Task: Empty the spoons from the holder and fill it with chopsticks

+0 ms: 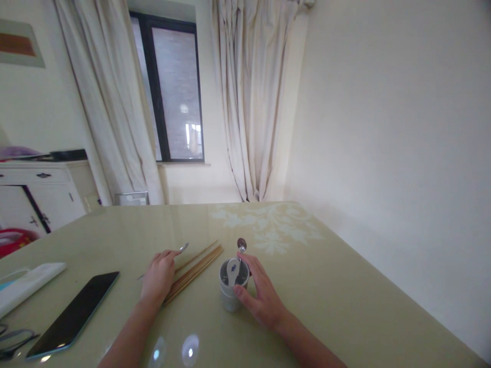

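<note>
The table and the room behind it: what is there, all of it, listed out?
table: one, pale green, glossy, white flower pattern at far end
cup: one, whitish, near table middle
white spoon: one, white with blue mark, in the cup
metal spoons: two, silver, one standing in the cup, one by the left hand
chopsticks: a bundle, brown, lying left of the cup
phone: one, black, left on table
curtains: two, cream, beside dark window
cabinet: one, white, far left
left hand: on the chopsticks, holding a spoon
right hand: around the cup
</note>
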{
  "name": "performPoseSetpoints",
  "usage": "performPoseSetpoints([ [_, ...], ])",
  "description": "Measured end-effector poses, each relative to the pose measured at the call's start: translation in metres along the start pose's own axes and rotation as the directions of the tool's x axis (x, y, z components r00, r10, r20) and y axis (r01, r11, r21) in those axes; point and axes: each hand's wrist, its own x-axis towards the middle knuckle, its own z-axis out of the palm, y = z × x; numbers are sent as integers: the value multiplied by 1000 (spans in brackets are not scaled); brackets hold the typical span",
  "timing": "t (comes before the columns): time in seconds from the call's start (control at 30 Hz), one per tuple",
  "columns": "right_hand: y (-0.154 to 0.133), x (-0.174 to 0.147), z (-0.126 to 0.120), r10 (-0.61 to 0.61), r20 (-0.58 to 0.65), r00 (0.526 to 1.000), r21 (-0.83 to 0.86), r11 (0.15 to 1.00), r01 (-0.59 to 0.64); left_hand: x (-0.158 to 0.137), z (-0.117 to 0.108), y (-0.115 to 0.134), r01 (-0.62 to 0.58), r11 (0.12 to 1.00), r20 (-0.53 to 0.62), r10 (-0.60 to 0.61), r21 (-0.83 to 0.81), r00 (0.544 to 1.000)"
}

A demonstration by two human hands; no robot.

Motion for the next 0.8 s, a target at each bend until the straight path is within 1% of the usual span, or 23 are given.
performPoseSetpoints([
  [0.13,-2,1,-1,-11,7,1000,-1,1000,11,1,9,-3,88,994,107,-80,-69,991],
  [0.23,-2,1,-2,-12,6,1000,7,1000,12,3,15,-2,108,990,135,-95,-90,986],
  [0.4,1,1,-2,-7,10,1000,3,1000,7,5,20,4,41,990,167,-18,-134,986],
  [0.53,2,0,-2,-41,-24,999,-57,998,39,3,22,6,-8,983,181,41,-181,983],
  [0.63,1,0,-3,-63,-50,997,-96,994,58,2,26,6,-24,969,179,70,-246,981],
  [0.8,-4,1,-5,-81,-65,995,-91,993,75,3,30,7,-30,940,169,93,-341,981],
])
